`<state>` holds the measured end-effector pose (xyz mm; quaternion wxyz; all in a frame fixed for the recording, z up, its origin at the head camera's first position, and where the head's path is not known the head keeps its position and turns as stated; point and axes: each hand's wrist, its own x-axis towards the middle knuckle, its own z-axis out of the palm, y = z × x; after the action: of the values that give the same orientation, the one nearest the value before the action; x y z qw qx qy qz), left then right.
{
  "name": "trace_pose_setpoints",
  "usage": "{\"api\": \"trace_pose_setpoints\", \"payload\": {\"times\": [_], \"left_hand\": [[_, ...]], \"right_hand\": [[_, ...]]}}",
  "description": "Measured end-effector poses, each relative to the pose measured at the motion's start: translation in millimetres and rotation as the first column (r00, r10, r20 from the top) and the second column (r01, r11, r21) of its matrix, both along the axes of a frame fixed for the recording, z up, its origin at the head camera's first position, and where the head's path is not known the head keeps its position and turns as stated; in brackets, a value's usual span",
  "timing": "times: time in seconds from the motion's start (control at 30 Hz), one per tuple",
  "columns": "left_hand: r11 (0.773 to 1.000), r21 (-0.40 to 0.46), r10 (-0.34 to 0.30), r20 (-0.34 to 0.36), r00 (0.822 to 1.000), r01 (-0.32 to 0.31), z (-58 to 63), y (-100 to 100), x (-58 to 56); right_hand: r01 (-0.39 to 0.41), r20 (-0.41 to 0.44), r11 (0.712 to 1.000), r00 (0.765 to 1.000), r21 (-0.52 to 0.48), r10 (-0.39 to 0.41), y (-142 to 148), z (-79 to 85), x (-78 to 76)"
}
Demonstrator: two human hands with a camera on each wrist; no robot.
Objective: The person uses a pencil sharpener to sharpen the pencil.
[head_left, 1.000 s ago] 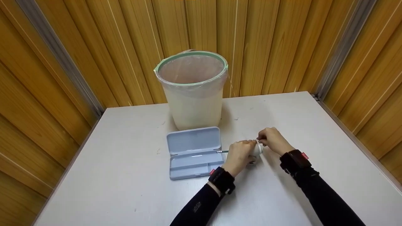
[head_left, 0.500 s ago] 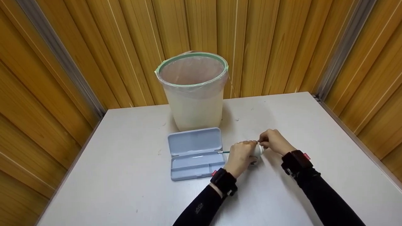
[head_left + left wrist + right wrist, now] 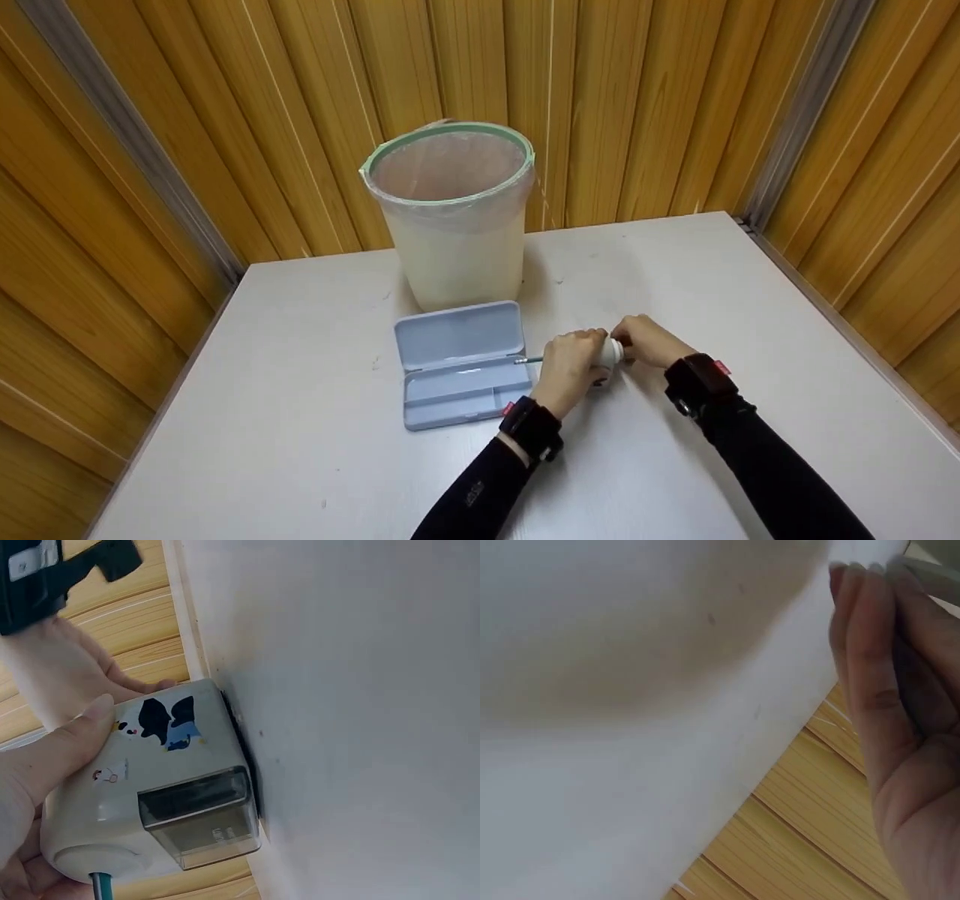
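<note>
My left hand (image 3: 568,369) grips a white desktop pencil sharpener (image 3: 97,799) with cartoon stickers and a see-through shavings drawer (image 3: 214,829). Its thumb lies along the sharpener's top in the left wrist view. A green pencil (image 3: 531,360) sticks out of the sharpener's left end, eraser end outward, over the pencil case. At the opposite end my right hand (image 3: 646,342) has thumb and fingers pinched together on the crank handle (image 3: 936,579), which is blurred and partly out of the right wrist view. The pencil's tip is hidden inside the sharpener.
An open light-blue pencil case (image 3: 442,409) with divided compartments lies left of the hands. Behind it stands a cream bin (image 3: 461,255) with a green rim and a plastic liner. Wood-patterned panels (image 3: 615,112) enclose the white table (image 3: 300,360) at the back and sides.
My right hand has come slightly lower around the sharpener's crank end. The left hand keeps its grip on the sharpener, and the pencil stays in it. The head view has shifted a little.
</note>
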<state>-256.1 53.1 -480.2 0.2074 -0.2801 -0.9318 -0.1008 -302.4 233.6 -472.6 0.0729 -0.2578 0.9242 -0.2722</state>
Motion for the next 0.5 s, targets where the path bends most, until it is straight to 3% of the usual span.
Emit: {"api": "trace_pose_setpoints", "payload": {"times": [0.17,0.3,0.5], "left_hand": [[1.0,0.006,0.014,0.012,1.0,-0.014,0.2,-2.9,0.6],[1.0,0.015,0.016,-0.02,1.0,-0.015,1.6,-0.6,0.9],[0.999,-0.013,0.051,-0.033,0.998,-0.051,2.3,4.3,0.9]], "right_hand": [[-0.033,0.054,0.998,0.998,-0.05,0.036,1.9,-8.5,10.2],[-0.034,0.032,0.998,0.999,-0.062,0.036,5.9,-7.3,12.7],[-0.044,0.083,0.997,0.995,-0.06,0.049,11.4,-5.0,20.7]]}}
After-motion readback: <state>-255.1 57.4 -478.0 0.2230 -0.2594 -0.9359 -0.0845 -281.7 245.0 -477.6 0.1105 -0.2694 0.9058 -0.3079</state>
